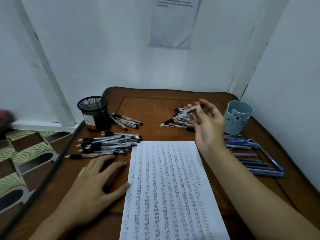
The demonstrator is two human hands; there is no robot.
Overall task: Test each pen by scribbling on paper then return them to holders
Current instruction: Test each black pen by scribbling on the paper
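A white sheet of paper (169,191) covered in rows of scribbles lies on the wooden table (152,108). My right hand (207,125) is raised above the far right of the table and pinches a clear pen with a black grip (178,116), tip pointing left and down. Below it lies a small pile of black pens (181,123). My left hand (97,184) rests flat on the table at the paper's left edge, fingers spread, holding nothing. A black mesh holder (94,113) stands at the far left, a light blue bear holder (238,116) at the far right.
A large heap of black pens (107,144) lies left of the paper, with a smaller group (126,122) beside the mesh holder. Several blue pens (252,156) lie along the right side. White walls close in behind and to the right; patterned floor shows on the left.
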